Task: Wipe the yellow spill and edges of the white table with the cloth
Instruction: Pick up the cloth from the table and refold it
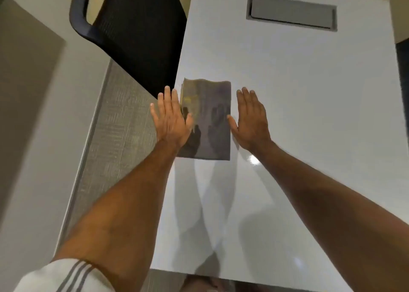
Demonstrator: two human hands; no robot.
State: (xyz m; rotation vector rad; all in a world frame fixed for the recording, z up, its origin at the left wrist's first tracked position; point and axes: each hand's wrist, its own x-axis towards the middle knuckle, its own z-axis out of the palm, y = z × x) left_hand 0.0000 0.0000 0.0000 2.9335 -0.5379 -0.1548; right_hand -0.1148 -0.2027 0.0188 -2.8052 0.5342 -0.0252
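Fingers on both hands are spread flat and hold nothing: the left hand (pixel 171 119) and the right hand (pixel 251 120) flank the cloth (pixel 207 119) with palms down.

Largest first, the white table (pixel 287 136) fills the view from the centre out to three o'clock, its glossy top mirroring both forearms. A dark mesh chair (pixel 137 32) sits at eleven o'clock, off the table's left edge, and a grey cable hatch (pixel 292 12) is set into the top at one o'clock. The cloth lies flat at the centre, just inside the left edge, a grey rectangle with a yellowish stain (pixel 188 96) toward its ten o'clock corner; that suggests the spill sits under it or has already soaked in, and I cannot tell which.

Both arms reach nearly straight toward twelve o'clock, wrists level. The left hand overlaps the cloth's nine o'clock side, with its thumb over the fabric. The right thumb meets the three o'clock side while the rest of that hand lies beside the cloth. Whether either palm presses down or hovers is unclear.

To wipe well, one palm should probably settle squarely on the cloth's middle, press evenly, and draw the mark inward from the rim so nothing is pushed off the side. The edges would then want the cloth folded over the lip and run along it.
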